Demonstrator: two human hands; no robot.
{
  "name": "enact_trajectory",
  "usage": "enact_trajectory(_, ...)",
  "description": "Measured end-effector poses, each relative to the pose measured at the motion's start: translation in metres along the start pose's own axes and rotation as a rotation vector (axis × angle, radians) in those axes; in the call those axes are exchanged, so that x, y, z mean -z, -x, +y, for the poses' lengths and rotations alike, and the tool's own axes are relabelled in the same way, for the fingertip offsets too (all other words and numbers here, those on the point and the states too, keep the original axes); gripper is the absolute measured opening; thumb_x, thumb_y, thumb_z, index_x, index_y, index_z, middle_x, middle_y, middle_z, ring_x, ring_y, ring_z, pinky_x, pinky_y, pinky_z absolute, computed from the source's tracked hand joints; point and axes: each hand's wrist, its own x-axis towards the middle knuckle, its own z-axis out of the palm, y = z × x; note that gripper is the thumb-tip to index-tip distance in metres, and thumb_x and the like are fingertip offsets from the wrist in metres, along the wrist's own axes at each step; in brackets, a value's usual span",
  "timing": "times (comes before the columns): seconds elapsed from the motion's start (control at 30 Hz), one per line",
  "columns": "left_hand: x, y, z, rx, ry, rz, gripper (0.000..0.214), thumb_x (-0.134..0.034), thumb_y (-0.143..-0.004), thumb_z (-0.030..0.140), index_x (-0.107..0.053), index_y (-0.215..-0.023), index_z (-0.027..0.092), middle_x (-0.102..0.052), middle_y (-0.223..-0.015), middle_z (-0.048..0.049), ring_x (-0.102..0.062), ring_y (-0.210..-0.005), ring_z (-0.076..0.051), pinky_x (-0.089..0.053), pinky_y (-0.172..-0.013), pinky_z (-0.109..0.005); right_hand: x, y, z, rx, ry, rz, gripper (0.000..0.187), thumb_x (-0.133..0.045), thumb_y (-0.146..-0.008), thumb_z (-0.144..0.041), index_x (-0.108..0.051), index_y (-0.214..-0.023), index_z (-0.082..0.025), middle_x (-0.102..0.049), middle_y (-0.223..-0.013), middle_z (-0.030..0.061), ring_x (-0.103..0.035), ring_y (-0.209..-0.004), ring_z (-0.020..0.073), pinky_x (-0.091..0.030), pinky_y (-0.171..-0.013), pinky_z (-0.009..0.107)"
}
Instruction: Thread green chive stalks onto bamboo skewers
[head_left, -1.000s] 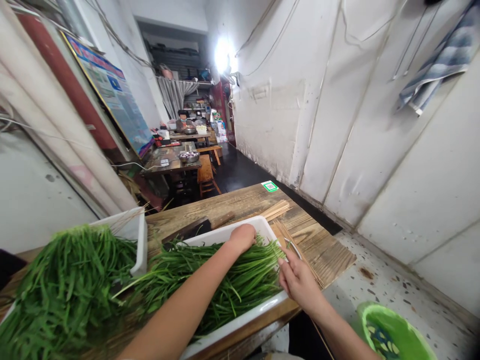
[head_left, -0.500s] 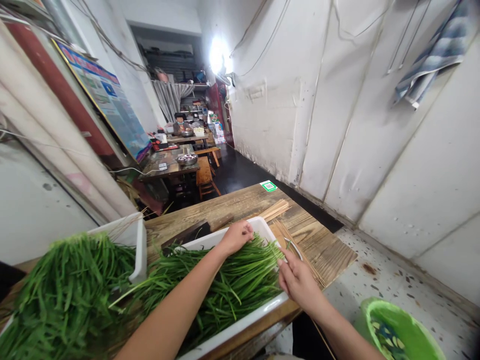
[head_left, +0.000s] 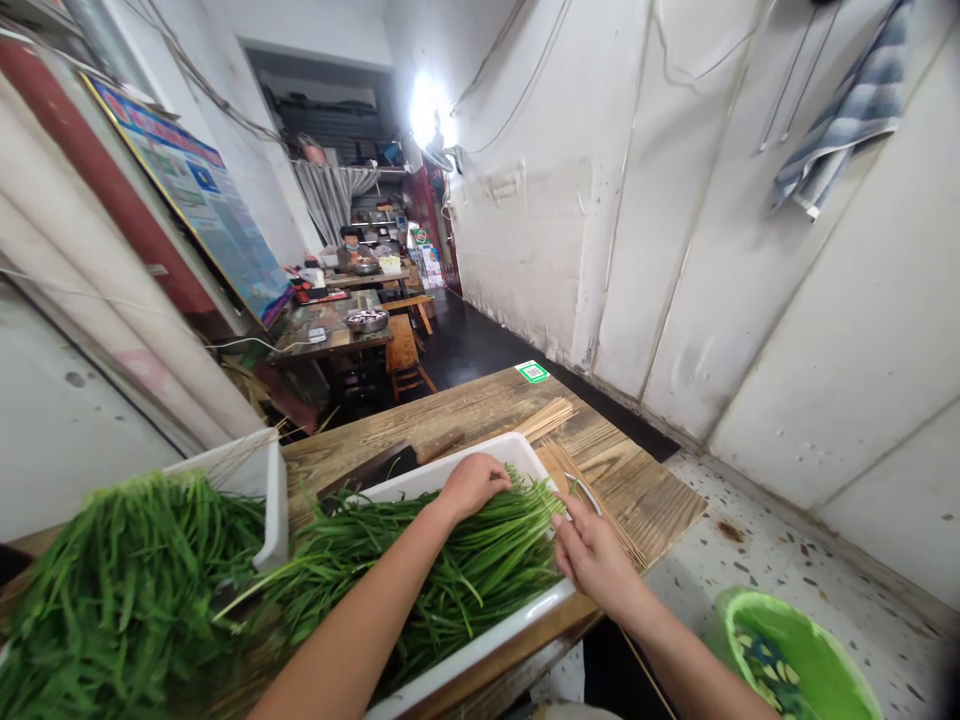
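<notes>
A heap of garlic chives lies in a white plastic tray, pale cut ends toward the right. My left hand rests on the far side of the heap, its fingers curled and pinching at the chive ends. At the tray's right end, my right hand is closed beside the pale ends, index finger bent and thumb pressed in. What it grips is too small to make out. Thin wooden skewers lie on the table just beyond the right hand.
A second white tray piled with chives stands left. A cleaver lies behind the near tray on the wooden table, with a skewer bundle. A green bucket stands on the floor at right. A person sits far back.
The view has shifted slightly, so the background sits a little further left. Both hands stay at the chive ends; the left hand's fingers have turned down a little closer to the chives.
</notes>
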Motion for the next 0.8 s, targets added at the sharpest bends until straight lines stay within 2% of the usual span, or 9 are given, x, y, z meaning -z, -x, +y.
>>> enact_trajectory(0.1,-0.0017,0.002,-0.0026,0.002,-0.018,-0.105,0.021,-0.058,-0.069,0.021,-0.075,-0.083,0.023,-0.073,-0.079,-0.0018,-0.062,-0.073,-0.017,-0.043,-0.069,-0.023,0.0001,0.0003,-0.0012,0.004,0.016,0.0,0.044,-0.039,-0.092,-0.04,-0.047,-0.122,-0.009,-0.04,-0.038,-0.0103,-0.032,-0.032,0.0088,-0.028,-0.037,0.019)
enact_trajectory(0.17,-0.0028,0.0028,-0.0019,-0.004,-0.038,-0.127,0.025,-0.058,-0.069,0.019,-0.074,-0.088,0.024,-0.073,-0.081,-0.002,-0.062,-0.074,-0.018,-0.043,-0.07,-0.024,0.0001,0.0004,-0.0015,0.0,0.014,0.002,0.045,-0.038,-0.091,-0.042,-0.047,-0.122,-0.009,-0.04,-0.038,-0.0102,-0.031,-0.032,0.0088,-0.027,-0.036,0.019)
enact_trajectory(0.4,0.0048,0.0055,0.005,-0.005,-0.084,0.079,0.021,-0.053,-0.076,0.02,-0.074,-0.079,0.022,-0.071,-0.083,-0.0046,-0.061,-0.083,-0.019,-0.043,-0.079,-0.026,-0.0009,-0.0004,0.0056,-0.033,-0.028,0.001,0.052,-0.038,-0.09,-0.048,-0.046,-0.123,-0.01,-0.039,-0.039,-0.01,-0.032,-0.03,0.0096,-0.023,-0.033,0.02)
enact_trajectory(0.47,0.0055,0.0062,0.0056,-0.016,-0.102,0.093,0.021,-0.053,-0.076,0.019,-0.074,-0.077,0.02,-0.071,-0.083,-0.0057,-0.06,-0.085,-0.019,-0.043,-0.08,-0.026,-0.0006,-0.0009,0.0076,-0.023,-0.032,0.006,0.051,-0.038,-0.09,-0.048,-0.046,-0.124,-0.01,-0.04,-0.039,-0.0098,-0.032,-0.031,0.0096,-0.024,-0.033,0.02)
enact_trajectory(0.57,0.0024,0.0067,0.0059,0.001,-0.099,0.01,0.021,-0.053,-0.075,0.017,-0.074,-0.078,0.02,-0.071,-0.083,-0.0055,-0.061,-0.082,-0.019,-0.043,-0.077,-0.026,0.0002,-0.0014,0.0082,-0.008,-0.022,0.001,0.05,-0.038,-0.091,-0.046,-0.046,-0.124,-0.01,-0.041,-0.04,-0.0094,-0.032,-0.031,0.0092,-0.025,-0.034,0.019)
enact_trajectory(0.67,-0.0015,0.0067,0.0059,-0.008,-0.071,-0.091,0.022,-0.056,-0.075,0.021,-0.073,-0.09,0.022,-0.072,-0.084,-0.004,-0.063,-0.077,-0.02,-0.044,-0.071,-0.025,0.0004,-0.0011,0.0068,-0.021,-0.016,0.0,0.052,-0.038,-0.09,-0.047,-0.045,-0.125,-0.009,-0.04,-0.039,-0.0096,-0.031,-0.031,0.009,-0.024,-0.033,0.019)
enact_trajectory(0.73,-0.0027,0.0067,0.0056,-0.04,-0.064,-0.108,0.024,-0.058,-0.075,0.024,-0.073,-0.095,0.024,-0.073,-0.087,-0.0039,-0.063,-0.078,-0.02,-0.044,-0.072,-0.026,0.0001,-0.0006,0.0061,-0.028,-0.012,0.002,0.053,-0.038,-0.09,-0.046,-0.043,-0.126,-0.008,-0.04,-0.04,-0.0098,-0.03,-0.031,0.0091,-0.024,-0.033,0.019)
enact_trajectory(0.8,-0.0026,0.0065,0.0052,-0.06,-0.063,-0.09,0.022,-0.059,-0.076,0.025,-0.074,-0.092,0.024,-0.073,-0.089,-0.0043,-0.063,-0.082,-0.02,-0.044,-0.075,-0.026,-0.0003,-0.0001,0.0061,-0.028,-0.01,0.008,0.052,-0.037,-0.091,-0.046,-0.043,-0.126,-0.008,-0.039,-0.039,-0.0099,-0.03,-0.031,0.0093,-0.024,-0.033,0.019)
